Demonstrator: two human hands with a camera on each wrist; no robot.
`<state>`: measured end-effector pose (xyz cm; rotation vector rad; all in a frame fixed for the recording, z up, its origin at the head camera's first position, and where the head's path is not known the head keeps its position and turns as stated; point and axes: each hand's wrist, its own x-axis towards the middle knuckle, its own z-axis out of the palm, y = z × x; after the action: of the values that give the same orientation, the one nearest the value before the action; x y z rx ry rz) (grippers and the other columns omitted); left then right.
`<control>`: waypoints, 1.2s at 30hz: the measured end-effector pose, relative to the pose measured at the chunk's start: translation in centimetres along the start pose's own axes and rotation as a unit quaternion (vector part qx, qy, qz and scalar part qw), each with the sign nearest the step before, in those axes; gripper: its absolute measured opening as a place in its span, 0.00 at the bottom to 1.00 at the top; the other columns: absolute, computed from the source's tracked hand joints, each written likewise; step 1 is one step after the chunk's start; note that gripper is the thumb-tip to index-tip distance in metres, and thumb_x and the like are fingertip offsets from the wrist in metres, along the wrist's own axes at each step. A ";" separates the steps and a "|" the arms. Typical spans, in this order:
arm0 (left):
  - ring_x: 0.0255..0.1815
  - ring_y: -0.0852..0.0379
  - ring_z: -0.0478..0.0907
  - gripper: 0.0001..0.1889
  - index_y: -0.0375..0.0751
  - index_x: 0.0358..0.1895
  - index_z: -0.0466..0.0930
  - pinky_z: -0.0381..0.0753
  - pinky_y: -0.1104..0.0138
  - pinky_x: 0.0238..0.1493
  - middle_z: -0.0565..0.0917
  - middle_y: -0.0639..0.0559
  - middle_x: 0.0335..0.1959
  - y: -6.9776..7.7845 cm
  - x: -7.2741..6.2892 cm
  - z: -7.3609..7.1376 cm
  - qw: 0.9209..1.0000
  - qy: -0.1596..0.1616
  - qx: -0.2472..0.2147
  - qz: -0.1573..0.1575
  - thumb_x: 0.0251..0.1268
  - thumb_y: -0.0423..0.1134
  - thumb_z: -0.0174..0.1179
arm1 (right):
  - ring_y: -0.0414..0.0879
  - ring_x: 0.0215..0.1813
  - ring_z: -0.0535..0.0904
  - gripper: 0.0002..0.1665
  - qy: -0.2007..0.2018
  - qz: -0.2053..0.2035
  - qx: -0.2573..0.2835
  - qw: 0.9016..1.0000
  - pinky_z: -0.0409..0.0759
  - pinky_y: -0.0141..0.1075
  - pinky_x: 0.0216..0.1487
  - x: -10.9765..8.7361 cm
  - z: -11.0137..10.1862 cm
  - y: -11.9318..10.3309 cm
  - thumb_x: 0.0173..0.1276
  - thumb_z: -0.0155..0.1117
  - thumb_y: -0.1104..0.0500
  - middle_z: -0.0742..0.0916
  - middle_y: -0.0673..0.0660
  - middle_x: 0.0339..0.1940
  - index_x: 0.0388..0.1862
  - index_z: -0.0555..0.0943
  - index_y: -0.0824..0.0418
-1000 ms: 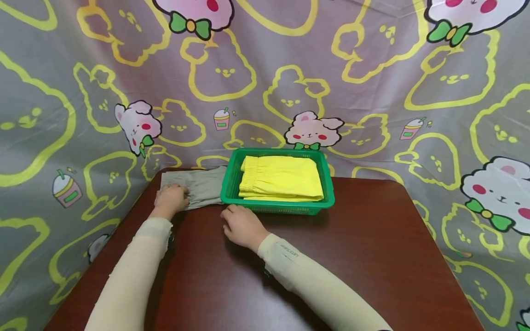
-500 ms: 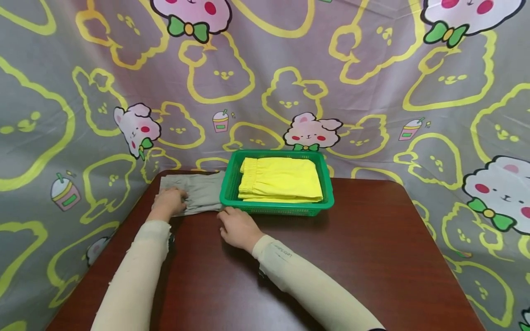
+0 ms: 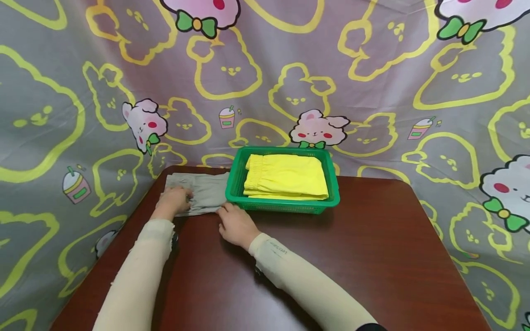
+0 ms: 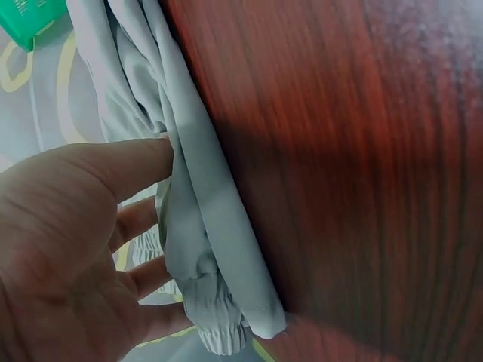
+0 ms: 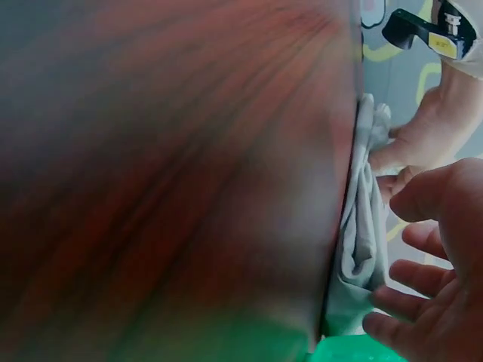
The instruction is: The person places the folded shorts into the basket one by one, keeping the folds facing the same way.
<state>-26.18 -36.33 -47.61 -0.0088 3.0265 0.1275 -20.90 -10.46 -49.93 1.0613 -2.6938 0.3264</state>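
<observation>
Folded grey pants [image 3: 207,188] with a gathered elastic waistband lie at the back left of the table, their far end against the green basket. My left hand [image 3: 175,201] rests on the waistband end; in the left wrist view its thumb [image 4: 143,162] touches the layered cloth and the fingers spread over it. My right hand [image 3: 238,225] is at the near edge of the pants, beside the basket's front left corner. Its fingers [image 5: 415,279] are spread and loosely bent, fingertips right at the cloth in the right wrist view.
The green plastic basket [image 3: 285,202] stands at the back middle, holding folded yellow garments [image 3: 285,177] with an elastic band. A brown wooden table [image 3: 372,248] lies beneath. Patterned cloth curtain [image 3: 265,69] hangs close behind the table and along both sides.
My right hand has moved a little left, to the near edge of the grey pants. Their near edge has shifted slightly towards me, while my left hand stays on them.
</observation>
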 end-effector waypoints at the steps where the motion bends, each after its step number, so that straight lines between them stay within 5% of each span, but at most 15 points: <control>1: 0.67 0.22 0.63 0.19 0.43 0.61 0.82 0.63 0.27 0.64 0.74 0.32 0.66 0.1 0.0 -0.1 1.000 -0.003 0.003 0.000 0.69 0.40 0.64 | 0.50 0.58 0.80 0.22 0.008 -0.001 -0.001 1.000 0.82 0.40 0.57 0.1 0.0 0.0 0.72 0.64 0.53 0.80 0.55 0.63 0.63 0.79 0.56; 7: 0.68 0.21 0.62 0.19 0.43 0.61 0.81 0.62 0.27 0.65 0.74 0.32 0.66 0.3 -0.1 -0.4 1.000 -0.016 0.017 -0.006 0.69 0.40 0.64 | 0.51 0.62 0.79 0.24 0.031 0.004 -0.016 0.999 0.82 0.43 0.59 0.8 0.3 -0.6 0.72 0.63 0.52 0.76 0.56 0.71 0.65 0.78 0.55; 18: 0.69 0.21 0.61 0.17 0.44 0.58 0.82 0.61 0.27 0.65 0.74 0.33 0.66 0.2 -0.9 -0.6 1.000 -0.013 0.016 0.001 0.70 0.41 0.66 | 0.51 0.67 0.78 0.25 0.010 0.040 -0.015 0.999 0.82 0.45 0.58 2.3 1.0 -1.8 0.71 0.64 0.50 0.73 0.57 0.75 0.65 0.78 0.54; 25: 0.70 0.20 0.58 0.15 0.44 0.57 0.83 0.60 0.26 0.65 0.73 0.33 0.66 0.1 -1.2 -0.1 1.000 -0.017 0.002 0.004 0.69 0.39 0.66 | 0.51 0.50 0.86 0.22 0.007 0.060 -0.005 0.998 0.85 0.42 0.48 2.8 1.1 -1.6 0.68 0.68 0.51 0.75 0.60 0.74 0.58 0.81 0.54; 32: 0.68 0.20 0.60 0.15 0.44 0.56 0.83 0.61 0.26 0.64 0.74 0.34 0.64 0.3 -1.6 -0.3 1.000 -0.014 0.007 0.009 0.68 0.38 0.67 | 0.49 0.61 0.83 0.16 -0.029 0.081 0.028 0.996 0.84 0.40 0.53 2.8 1.5 -1.1 0.70 0.64 0.54 0.77 0.57 0.72 0.55 0.83 0.51; 36: 0.67 0.20 0.61 0.15 0.44 0.55 0.83 0.62 0.26 0.63 0.74 0.33 0.64 0.2 -1.9 -0.4 1.000 -0.017 0.008 0.013 0.68 0.38 0.67 | 0.45 0.53 0.83 0.13 -0.043 0.067 0.013 0.997 0.84 0.38 0.49 2.8 1.9 -1.0 0.71 0.64 0.53 0.82 0.52 0.60 0.53 0.84 0.50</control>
<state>-24.37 -36.14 -47.01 0.0348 2.9943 0.1041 -22.46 -13.50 -50.85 0.9243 -2.8517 0.3474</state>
